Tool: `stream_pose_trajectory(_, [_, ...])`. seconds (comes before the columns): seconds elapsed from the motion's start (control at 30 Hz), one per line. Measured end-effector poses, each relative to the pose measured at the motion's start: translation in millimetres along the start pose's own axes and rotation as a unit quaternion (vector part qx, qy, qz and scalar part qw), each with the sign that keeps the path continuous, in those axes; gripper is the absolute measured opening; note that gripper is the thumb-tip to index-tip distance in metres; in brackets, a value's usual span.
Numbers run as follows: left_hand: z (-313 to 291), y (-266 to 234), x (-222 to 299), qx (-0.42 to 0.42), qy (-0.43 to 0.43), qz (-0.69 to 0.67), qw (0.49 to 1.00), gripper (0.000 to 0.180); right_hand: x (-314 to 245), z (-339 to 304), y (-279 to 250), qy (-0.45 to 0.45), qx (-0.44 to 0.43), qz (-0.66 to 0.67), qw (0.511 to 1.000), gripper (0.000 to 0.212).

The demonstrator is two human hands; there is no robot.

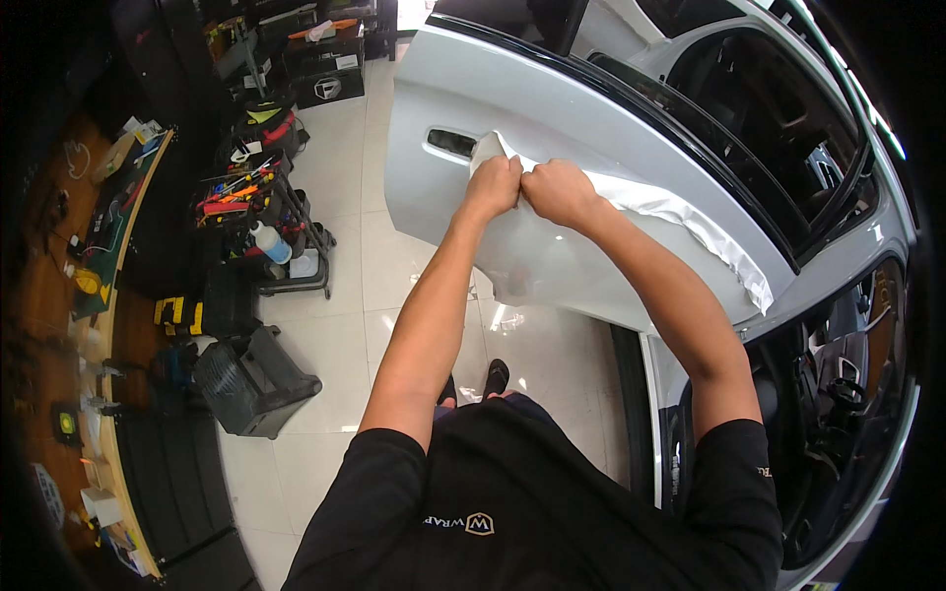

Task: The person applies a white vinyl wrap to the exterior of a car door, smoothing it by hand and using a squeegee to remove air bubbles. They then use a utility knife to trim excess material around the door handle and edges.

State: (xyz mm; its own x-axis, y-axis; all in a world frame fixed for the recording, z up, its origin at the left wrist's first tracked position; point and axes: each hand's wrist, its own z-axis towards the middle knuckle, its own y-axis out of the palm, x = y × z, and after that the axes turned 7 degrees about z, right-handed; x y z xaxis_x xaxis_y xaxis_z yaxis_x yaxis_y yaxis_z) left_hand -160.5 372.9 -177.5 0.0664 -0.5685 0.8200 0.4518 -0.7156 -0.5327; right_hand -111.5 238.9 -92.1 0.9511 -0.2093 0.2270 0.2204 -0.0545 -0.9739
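Observation:
A strip of white film [650,202] lies along a silver-grey car door [562,98], its upper edge loose and crumpled toward the right. My left hand [493,187] is closed on the film near its left end, where a pale flap sticks up beside the dark door-handle opening [450,143]. Right against it, my right hand [560,191] is a fist, gripping the same film. The knuckles of both hands nearly touch. What lies inside the fingers is hidden. Below the hands, the film's lower part hangs over the door panel.
To the left stands a black tool cart [305,222] with several hand tools and a spray bottle [271,241]. A black step stool [258,379] sits on the tiled floor [340,345]. A wooden workbench [118,394] runs along the left. The car's open doorway [833,394] is at the right.

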Motion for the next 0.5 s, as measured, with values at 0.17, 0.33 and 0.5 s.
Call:
stream_pose_trajectory(0.17, [-23.1, 9.9, 15.6, 0.11, 0.003, 0.148, 0.983, 0.05, 3.5, -8.1, 4.4, -0.022, -0.003, -0.002, 1.0, 0.012])
stream_pose_trajectory(0.33, [-32.0, 11.2, 15.7, 0.131, -0.005, 0.148, 0.98, 0.048, 2.3, -11.0, -1.0, -0.037, -0.003, 0.004, 0.999, 0.011])
stream_pose_trajectory(0.5, [-46.1, 10.2, 25.0, 0.124, -0.013, 0.168, 0.978, 0.048, 5.6, -15.1, -1.2, -0.073, -0.01, -0.006, 0.997, 0.01])
